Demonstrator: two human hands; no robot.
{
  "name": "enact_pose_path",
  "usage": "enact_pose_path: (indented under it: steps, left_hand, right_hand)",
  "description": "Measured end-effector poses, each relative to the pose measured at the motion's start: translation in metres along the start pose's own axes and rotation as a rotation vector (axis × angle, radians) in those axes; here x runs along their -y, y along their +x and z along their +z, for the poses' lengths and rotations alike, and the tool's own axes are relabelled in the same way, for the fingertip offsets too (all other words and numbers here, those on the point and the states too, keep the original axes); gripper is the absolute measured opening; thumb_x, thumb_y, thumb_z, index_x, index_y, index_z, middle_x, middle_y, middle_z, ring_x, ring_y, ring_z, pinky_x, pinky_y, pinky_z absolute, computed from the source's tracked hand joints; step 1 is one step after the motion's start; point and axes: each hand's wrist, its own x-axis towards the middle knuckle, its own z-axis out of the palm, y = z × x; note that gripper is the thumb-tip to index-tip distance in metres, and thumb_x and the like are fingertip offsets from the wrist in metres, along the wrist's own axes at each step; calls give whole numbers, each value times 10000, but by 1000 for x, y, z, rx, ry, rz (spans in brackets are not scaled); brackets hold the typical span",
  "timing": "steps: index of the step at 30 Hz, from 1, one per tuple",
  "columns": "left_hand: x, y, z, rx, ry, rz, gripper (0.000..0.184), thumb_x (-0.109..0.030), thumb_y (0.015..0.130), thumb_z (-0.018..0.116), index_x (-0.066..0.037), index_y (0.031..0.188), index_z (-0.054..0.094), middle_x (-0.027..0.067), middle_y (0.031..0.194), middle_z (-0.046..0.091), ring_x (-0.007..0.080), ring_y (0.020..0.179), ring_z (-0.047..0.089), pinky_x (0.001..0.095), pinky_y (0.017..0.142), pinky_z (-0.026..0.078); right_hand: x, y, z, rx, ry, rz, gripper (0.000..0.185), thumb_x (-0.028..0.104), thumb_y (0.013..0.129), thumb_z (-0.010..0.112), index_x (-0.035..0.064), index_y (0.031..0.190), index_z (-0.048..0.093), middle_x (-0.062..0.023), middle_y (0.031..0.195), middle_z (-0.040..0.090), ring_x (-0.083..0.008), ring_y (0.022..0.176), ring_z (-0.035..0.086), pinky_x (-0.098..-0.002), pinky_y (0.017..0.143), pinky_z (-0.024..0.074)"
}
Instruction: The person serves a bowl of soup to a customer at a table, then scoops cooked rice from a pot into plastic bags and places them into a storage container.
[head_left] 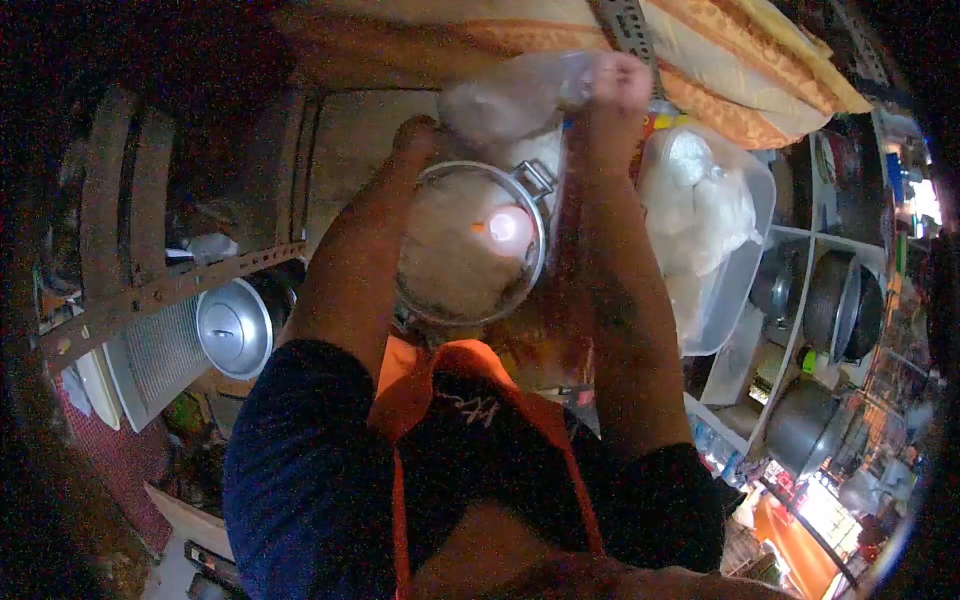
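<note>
My right hand (pixel 622 85), blurred by motion, is closed on one end of a clear plastic bag (pixel 510 100). The bag stretches leftward above a round container with a metal rim and clasp (pixel 541 250). Pale, powdery-looking contents (pixel 450 245) fill the container, with a small pinkish-white round object (pixel 508 229) on them at the right. My left hand (pixel 418 138) is by the bag's left end, above the container's upper left rim. Its fingers are dark and mostly hidden, so its grip cannot be made out.
A translucent plastic tub (pixel 735 290) holding white bags (pixel 715 220) stands to the right. Beyond it, shelves carry metal pots (pixel 803 425). A lidded silver pot (pixel 233 328) sits at left near a perforated metal bar (pixel 180 285). Patterned orange cloth (pixel 740 70) hangs at the top.
</note>
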Motion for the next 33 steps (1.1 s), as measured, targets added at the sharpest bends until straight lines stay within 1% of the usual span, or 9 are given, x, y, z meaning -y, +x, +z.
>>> enact_pose_path:
  steps: [4,9,11,18,21,23,28,30,33]
  left_hand:
    - [-37,-58,-40,-352,-192,-46,354,-216,742,541,-49,1053,503,131,855,581,231,757,560,347,696,450]
    - [-73,-173,-72,694,-1337,78,293,-217,746,576,-43,975,521,45,840,577,164,750,544,306,698,446]
    - [-102,-225,-103,338,-635,247,310,-214,741,604,-50,991,521,37,856,573,138,787,529,284,724,434]
    - [-71,-300,-127,325,-324,321,329,-129,687,666,-45,977,534,26,883,572,119,815,508,270,754,408]
    - [-51,-320,-138,551,-328,370,356,-103,687,659,-44,1012,526,28,918,567,107,838,500,248,779,384]
    - [-40,-333,-140,319,-385,376,371,-84,676,654,-39,1019,522,32,935,562,108,826,501,251,764,391]
    - [-12,-368,-133,-876,-415,165,286,-74,642,639,-8,880,495,47,769,497,94,618,451,226,578,404]
    - [-13,-377,-116,-729,-437,255,341,-173,658,672,-26,882,462,28,723,484,103,624,459,218,529,399]
    - [-40,-400,-101,-410,-608,290,304,-213,674,673,-14,814,491,32,731,516,126,662,504,239,527,411]
  right_hand:
    - [33,-47,-40,540,-189,-278,133,162,755,509,34,783,536,-93,796,561,-259,757,537,-347,673,430]
    - [17,-147,-61,1133,-341,-792,331,159,588,654,58,880,536,-102,933,552,-292,937,480,-359,788,385]
    - [30,-158,-71,1220,-386,-842,367,183,570,679,64,892,549,-98,937,556,-284,916,497,-359,775,397]
    - [66,-104,-64,582,-62,-93,353,220,675,648,58,972,548,-94,907,584,-203,831,556,-315,720,422]
    - [57,-109,-45,954,-65,-249,258,195,722,622,39,919,566,-68,835,585,-157,778,539,-280,697,420]
    - [62,-130,-42,1554,164,646,298,195,715,640,10,935,562,-57,820,579,-141,777,535,-250,704,417]
    - [59,-183,-22,1272,252,625,288,175,690,661,3,902,571,-40,802,578,-125,741,538,-231,664,422]
    - [80,-203,-24,961,210,551,262,156,672,671,10,864,571,-32,775,569,-115,686,524,-225,605,421]
    - [1,-227,6,1189,536,434,400,188,608,723,-7,906,539,-51,789,574,-116,683,524,-258,603,425]
